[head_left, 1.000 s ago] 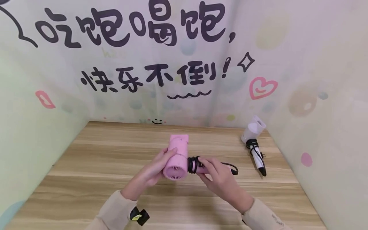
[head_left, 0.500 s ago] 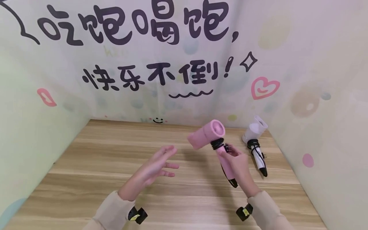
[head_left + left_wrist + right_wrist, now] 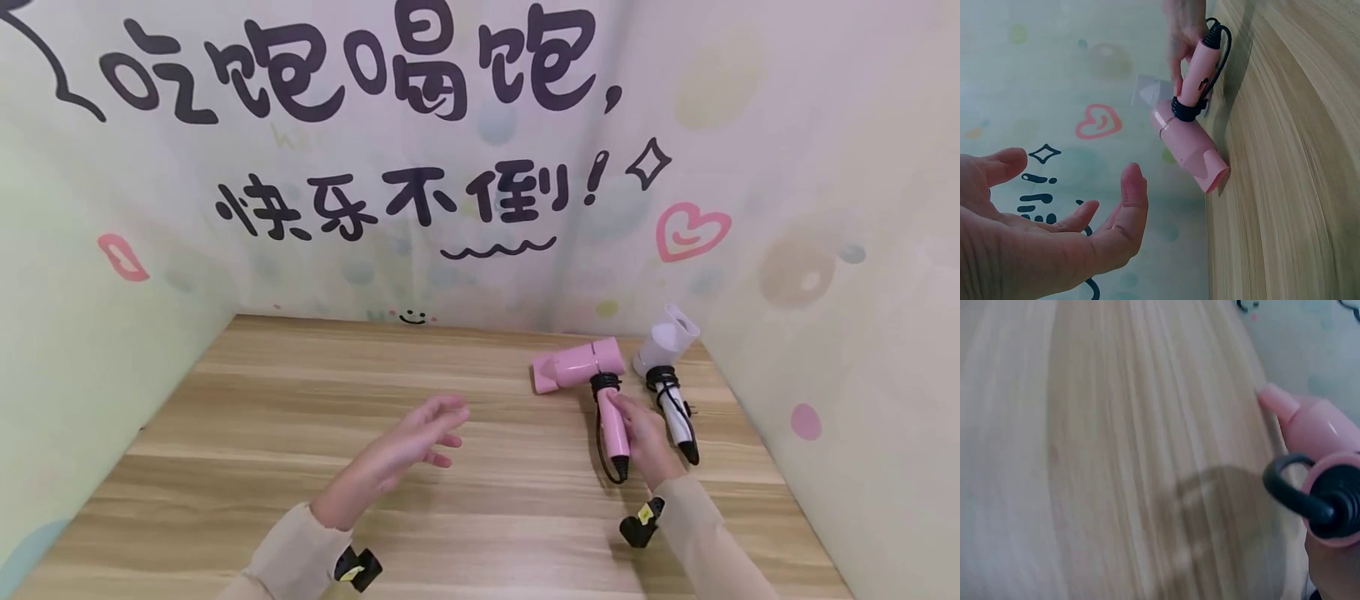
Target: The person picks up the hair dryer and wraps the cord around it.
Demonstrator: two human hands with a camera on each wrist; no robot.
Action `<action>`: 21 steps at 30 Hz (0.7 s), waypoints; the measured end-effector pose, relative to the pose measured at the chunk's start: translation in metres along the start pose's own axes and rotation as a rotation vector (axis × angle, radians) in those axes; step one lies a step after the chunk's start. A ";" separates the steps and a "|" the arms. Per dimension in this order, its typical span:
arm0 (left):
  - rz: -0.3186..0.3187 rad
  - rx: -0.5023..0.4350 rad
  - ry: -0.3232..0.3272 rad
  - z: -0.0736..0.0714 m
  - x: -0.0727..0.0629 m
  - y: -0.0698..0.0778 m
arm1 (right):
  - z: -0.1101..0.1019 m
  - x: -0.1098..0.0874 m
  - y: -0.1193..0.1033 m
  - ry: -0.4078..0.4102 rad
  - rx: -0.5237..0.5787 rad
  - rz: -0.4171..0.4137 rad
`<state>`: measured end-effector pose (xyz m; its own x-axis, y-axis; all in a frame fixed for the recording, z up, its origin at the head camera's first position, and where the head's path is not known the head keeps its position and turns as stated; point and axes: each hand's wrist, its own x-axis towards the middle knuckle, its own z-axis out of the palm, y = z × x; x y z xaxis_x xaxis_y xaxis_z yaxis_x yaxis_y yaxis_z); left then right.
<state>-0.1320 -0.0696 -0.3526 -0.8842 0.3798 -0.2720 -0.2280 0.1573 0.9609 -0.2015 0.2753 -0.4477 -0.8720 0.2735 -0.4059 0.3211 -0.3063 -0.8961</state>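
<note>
A pink hair dryer (image 3: 576,367), its black cord wound round the top of the handle, is at the right side of the table. My right hand (image 3: 645,432) holds its handle from the right, fingers partly hidden. In the left wrist view the nozzle of the pink hair dryer (image 3: 1186,142) is at or just above the wood; I cannot tell whether it touches. My left hand (image 3: 408,440) hovers over the middle of the table, fingers spread and slightly bent, holding nothing. Just right of the pink one lies a white hair dryer (image 3: 666,343) with its cord wrapped.
The wood-grain table (image 3: 300,400) meets a printed back wall (image 3: 360,275) with dark lettering. Side walls stand at left and right, the right one close beside the white hair dryer. A small black device (image 3: 639,527) is on each wrist.
My left hand has let go of the pink hair dryer. My right hand has carried it rightward, turned it and lowered it beside the white one.
</note>
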 end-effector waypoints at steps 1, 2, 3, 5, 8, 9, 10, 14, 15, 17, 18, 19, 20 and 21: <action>-0.001 0.003 -0.004 0.000 0.000 -0.001 | -0.003 0.004 0.000 0.003 -0.014 0.010; -0.001 0.006 -0.007 0.001 0.000 -0.001 | -0.006 0.007 0.000 0.002 -0.030 0.021; -0.001 0.009 -0.009 0.001 0.000 -0.001 | -0.009 0.010 0.000 -0.007 -0.048 0.028; 0.001 0.013 -0.013 0.002 0.001 -0.001 | -0.014 0.018 0.001 -0.033 -0.065 0.023; 0.004 0.021 -0.023 0.003 0.001 -0.001 | -0.022 0.028 0.002 -0.048 -0.156 -0.016; 0.007 0.022 -0.027 0.003 0.001 -0.002 | -0.025 0.031 0.002 -0.048 -0.195 -0.036; 0.009 0.024 -0.031 0.003 0.001 -0.002 | -0.027 0.033 0.002 -0.048 -0.231 -0.053; 0.010 0.023 -0.040 0.004 0.002 -0.004 | -0.033 0.037 0.001 -0.045 -0.389 -0.103; 0.008 0.023 -0.041 0.004 0.002 -0.004 | -0.033 0.037 0.001 -0.042 -0.433 -0.118; 0.007 0.024 -0.045 0.004 0.002 -0.005 | -0.032 0.037 0.000 -0.032 -0.484 -0.139; 0.010 0.024 -0.049 0.004 0.002 -0.005 | -0.031 0.037 0.000 -0.027 -0.495 -0.150; 0.012 0.023 -0.055 0.004 0.002 -0.005 | -0.030 0.037 0.000 -0.019 -0.502 -0.160; 0.014 0.023 -0.059 0.005 0.002 -0.005 | -0.029 0.038 0.000 -0.006 -0.514 -0.172; 0.015 0.023 -0.063 0.005 0.002 -0.005 | -0.029 0.038 -0.001 0.009 -0.531 -0.186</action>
<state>-0.1310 -0.0648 -0.3583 -0.8599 0.4388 -0.2607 -0.2046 0.1718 0.9637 -0.2243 0.3119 -0.4678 -0.9293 0.2874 -0.2318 0.3060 0.2479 -0.9192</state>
